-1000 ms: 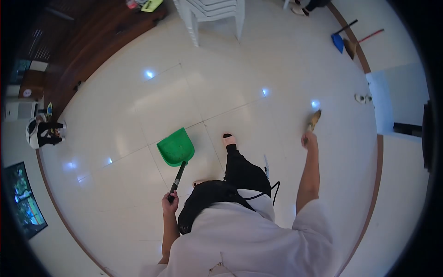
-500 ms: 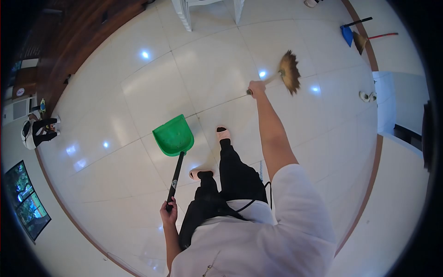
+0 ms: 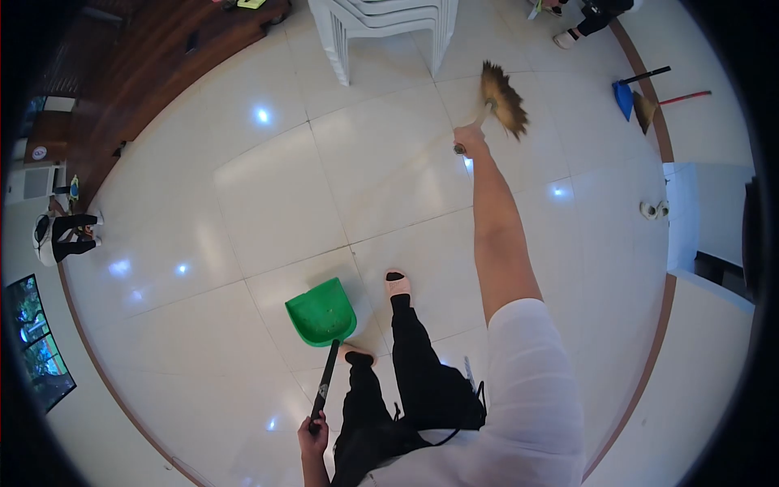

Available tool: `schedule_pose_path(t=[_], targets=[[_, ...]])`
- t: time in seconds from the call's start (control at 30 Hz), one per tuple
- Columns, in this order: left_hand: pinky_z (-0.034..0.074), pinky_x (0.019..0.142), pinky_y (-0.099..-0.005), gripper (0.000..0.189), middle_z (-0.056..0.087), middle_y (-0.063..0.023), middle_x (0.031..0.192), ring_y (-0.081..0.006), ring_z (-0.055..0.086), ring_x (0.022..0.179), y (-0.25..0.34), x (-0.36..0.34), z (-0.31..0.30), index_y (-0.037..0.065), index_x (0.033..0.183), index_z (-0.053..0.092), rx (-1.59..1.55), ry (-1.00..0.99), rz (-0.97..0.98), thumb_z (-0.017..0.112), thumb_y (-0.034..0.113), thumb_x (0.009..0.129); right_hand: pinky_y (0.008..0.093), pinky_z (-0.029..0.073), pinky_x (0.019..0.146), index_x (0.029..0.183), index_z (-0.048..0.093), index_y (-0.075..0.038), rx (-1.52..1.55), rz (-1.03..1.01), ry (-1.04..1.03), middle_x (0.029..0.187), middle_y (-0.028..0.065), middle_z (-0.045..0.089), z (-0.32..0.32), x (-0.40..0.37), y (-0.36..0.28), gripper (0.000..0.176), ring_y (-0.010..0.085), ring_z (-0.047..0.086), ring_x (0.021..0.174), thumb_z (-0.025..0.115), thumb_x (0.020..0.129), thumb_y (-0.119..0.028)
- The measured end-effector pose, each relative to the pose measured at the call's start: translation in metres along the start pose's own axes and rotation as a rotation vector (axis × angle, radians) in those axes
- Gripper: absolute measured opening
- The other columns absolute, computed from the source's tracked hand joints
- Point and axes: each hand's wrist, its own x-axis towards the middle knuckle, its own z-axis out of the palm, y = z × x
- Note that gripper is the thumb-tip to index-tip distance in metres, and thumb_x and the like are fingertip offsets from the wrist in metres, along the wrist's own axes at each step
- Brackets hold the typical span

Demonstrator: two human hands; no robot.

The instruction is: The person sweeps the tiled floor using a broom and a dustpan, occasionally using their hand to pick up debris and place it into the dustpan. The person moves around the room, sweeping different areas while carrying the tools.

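Observation:
My right hand [image 3: 470,141] is closed around the handle of a broom [image 3: 504,101], arm stretched far out ahead of me. The broom's brown bristles fan out beyond the fist and look slightly blurred. Low on the left, my left hand [image 3: 313,434] grips the black handle of a green dustpan [image 3: 322,313]. The pan's open side faces away from me, and small specks lie inside it. Its handle end of the pan overlaps my left slipper [image 3: 358,355] in this view.
Stacked white plastic chairs [image 3: 385,24] stand ahead. A blue dustpan [image 3: 623,101] and another broom [image 3: 645,111] lie by the right wall, with white shoes [image 3: 653,210] nearer. One person [image 3: 65,233] is at far left, another [image 3: 596,20] at top right. Dark wooden furniture [image 3: 178,49] lines the upper left.
My right arm has reached farther forward with the broom, its bristles swinging up. The dustpan sits lower and slightly right in view. More of the chairs and a second person now show.

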Motion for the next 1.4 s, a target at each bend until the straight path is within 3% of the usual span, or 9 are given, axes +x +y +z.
schedule_pose_path(t=[0.13, 0.3, 0.53, 0.7, 0.93, 1.03, 1.13, 1.23, 1.4], targets=[[0.048, 0.060, -0.0234, 0.031, 0.045, -0.0238, 0.099, -0.0253, 0.052, 0.082, 0.006, 0.014, 0.004, -0.012, 0.106, 0.033, -0.002, 0.042, -0.022, 0.037, 0.011, 0.084, 0.0372, 0.048, 0.070, 0.080, 0.058, 0.002, -0.321, -0.059, 0.021, 0.082, 0.0176, 0.061, 0.001, 0.034, 0.023, 0.021, 0.0277, 0.060, 0.079, 0.052, 0.065, -0.011], [0.048, 0.060, -0.0227, 0.033, 0.047, -0.0244, 0.093, -0.0207, 0.051, 0.072, 0.015, 0.010, 0.008, -0.012, 0.108, 0.033, 0.001, 0.043, -0.059, 0.037, 0.010, 0.084, 0.0388, 0.046, 0.076, 0.114, 0.039, -0.002, -0.878, -0.246, 0.061, 0.094, 0.0156, 0.057, -0.027, 0.013, 0.116, 0.044, 0.0297, 0.056, 0.091, 0.051, 0.073, -0.011], [0.047, 0.059, -0.0219, 0.032, 0.049, -0.0204, 0.091, -0.0151, 0.049, 0.063, 0.017, 0.012, 0.024, -0.008, 0.107, 0.035, 0.053, 0.026, -0.094, 0.039, 0.012, 0.084, 0.0413, 0.047, 0.070, 0.128, 0.018, -0.004, -0.879, -0.182, -0.211, 0.087, 0.0214, 0.056, -0.095, -0.124, 0.181, 0.069, 0.0342, 0.057, 0.081, 0.051, 0.068, -0.007], [0.049, 0.059, -0.0221, 0.035, 0.048, -0.0231, 0.090, -0.0197, 0.051, 0.070, 0.019, 0.051, 0.023, -0.011, 0.110, 0.033, 0.027, -0.071, -0.124, 0.038, 0.012, 0.083, 0.0415, 0.047, 0.070, 0.130, 0.016, -0.006, -0.775, -0.115, -0.387, 0.086, 0.0236, 0.056, -0.065, -0.239, 0.231, 0.072, 0.0358, 0.056, 0.080, 0.048, 0.066, -0.007], [0.051, 0.058, -0.0256, 0.012, 0.043, -0.0083, 0.057, -0.0156, 0.049, 0.052, 0.014, 0.130, 0.033, -0.003, 0.064, 0.042, 0.204, -0.079, 0.005, 0.039, -0.001, 0.075, 0.0470, 0.044, 0.070, 0.127, 0.018, -0.004, -0.683, -0.239, -0.517, 0.079, 0.0294, 0.055, -0.022, -0.394, 0.254, 0.067, 0.0412, 0.055, 0.074, 0.045, 0.066, -0.007], [0.050, 0.056, -0.0274, 0.010, 0.043, -0.0088, 0.058, -0.0158, 0.049, 0.052, 0.021, 0.140, 0.035, -0.002, 0.066, 0.042, 0.142, 0.047, 0.035, 0.039, 0.001, 0.076, 0.0485, 0.043, 0.071, 0.127, 0.018, -0.004, -0.707, -0.283, -0.605, 0.080, 0.0304, 0.054, -0.019, -0.431, 0.268, 0.066, 0.0426, 0.054, 0.074, 0.044, 0.066, -0.006], [0.050, 0.057, -0.0281, 0.007, 0.045, -0.0106, 0.065, -0.0161, 0.050, 0.054, 0.030, 0.129, 0.036, -0.004, 0.075, 0.042, 0.130, 0.037, 0.020, 0.038, 0.002, 0.077, 0.0442, 0.047, 0.064, 0.127, 0.021, -0.004, -0.690, -0.429, -0.672, 0.076, 0.0279, 0.055, -0.019, -0.462, 0.259, 0.065, 0.0381, 0.057, 0.065, 0.044, 0.066, -0.005], [0.050, 0.055, -0.0280, 0.007, 0.043, -0.0108, 0.061, -0.0171, 0.050, 0.054, 0.031, 0.129, 0.032, -0.005, 0.075, 0.040, 0.161, -0.043, -0.022, 0.039, 0.002, 0.076, 0.0232, 0.038, 0.040, 0.124, 0.038, -0.008, -0.234, -0.082, -0.865, 0.056, 0.0027, 0.048, -0.040, -0.470, 0.237, 0.064, 0.0082, 0.043, 0.041, 0.057, 0.063, -0.006], [0.050, 0.052, -0.0249, 0.009, 0.043, -0.0112, 0.062, -0.0171, 0.049, 0.054, 0.048, 0.115, 0.015, -0.006, 0.075, 0.038, 0.193, -0.106, -0.065, 0.041, 0.003, 0.075, 0.0220, 0.032, 0.036, 0.125, 0.032, 0.000, -0.018, 0.067, -0.845, 0.054, 0.0041, 0.048, -0.101, -0.480, 0.191, 0.063, 0.0086, 0.041, 0.039, 0.055, 0.066, 0.002]])
